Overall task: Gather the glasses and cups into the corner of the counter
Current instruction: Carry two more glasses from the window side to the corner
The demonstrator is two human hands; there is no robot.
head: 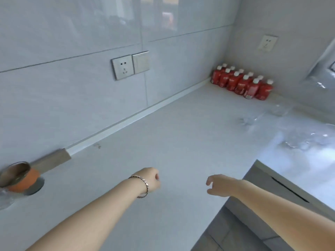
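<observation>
An orange-banded metal cup (pixel 19 177) stands at the far left of the white counter (pixel 163 138), beside a blurred clear glass (pixel 5 198). Clear glasses (pixel 279 110) sit blurred on the right part of the counter, with more glassware (pixel 308 140) nearer the right edge. My left hand (pixel 150 179), with a bracelet on the wrist, hovers over the middle of the counter with its fingers curled and nothing in it. My right hand (pixel 220 185) is just to its right, fingers loosely apart, holding nothing.
Several red bottles with white caps (pixel 243 82) fill the far corner of the counter. Wall sockets (pixel 129 65) sit on the tiled back wall, another socket (pixel 268 42) on the right wall. The counter's inner edge (pixel 257 162) drops to grey cabinet fronts and floor.
</observation>
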